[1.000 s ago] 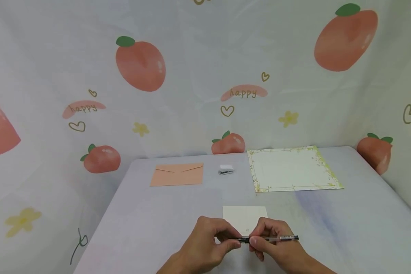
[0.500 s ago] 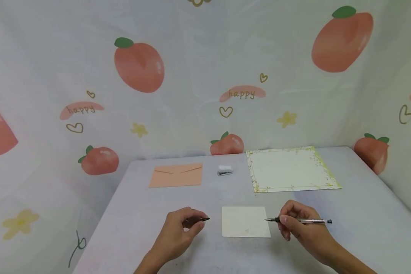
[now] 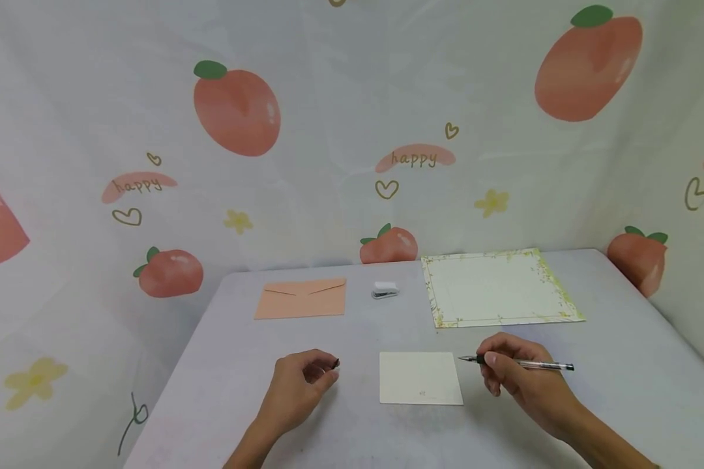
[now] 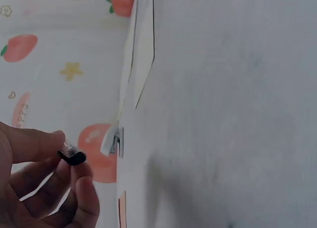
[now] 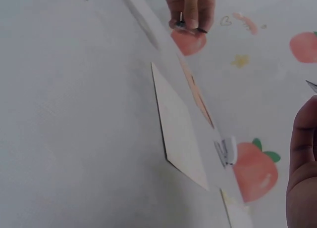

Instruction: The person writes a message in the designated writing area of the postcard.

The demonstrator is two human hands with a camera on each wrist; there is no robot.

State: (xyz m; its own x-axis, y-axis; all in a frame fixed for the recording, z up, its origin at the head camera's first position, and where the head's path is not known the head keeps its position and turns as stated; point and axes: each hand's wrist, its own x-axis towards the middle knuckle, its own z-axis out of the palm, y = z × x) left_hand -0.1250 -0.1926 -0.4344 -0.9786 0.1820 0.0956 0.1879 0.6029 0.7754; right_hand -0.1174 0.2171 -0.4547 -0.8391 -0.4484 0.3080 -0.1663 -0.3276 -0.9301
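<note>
Between the thumb and fingertips of my left hand [image 3: 296,391] is a small black-and-clear pen cap [image 4: 73,155], held above the table left of the card. My right hand [image 3: 525,381] grips a clear-barrelled gel pen [image 3: 544,365]. Its bare tip points left, over the table near the right edge of a small cream card [image 3: 420,379]. That card lies flat between the two hands, with a tiny printed mark near its front edge. In the right wrist view only the pen's metal tip [image 5: 311,84] shows beyond the fingers.
A peach envelope [image 3: 301,298] lies at the back left of the table [image 3: 223,391]. Beside it sits a small white stapler [image 3: 385,290], and a large sheet with a floral border [image 3: 501,286] is at the back right. A fruit-patterned cloth [image 3: 328,202] hangs behind.
My hands, earlier together over the card on the pen, have parted. The cap has come off and gone left with the left hand; the right hand has taken the pen right. The card is uncovered.
</note>
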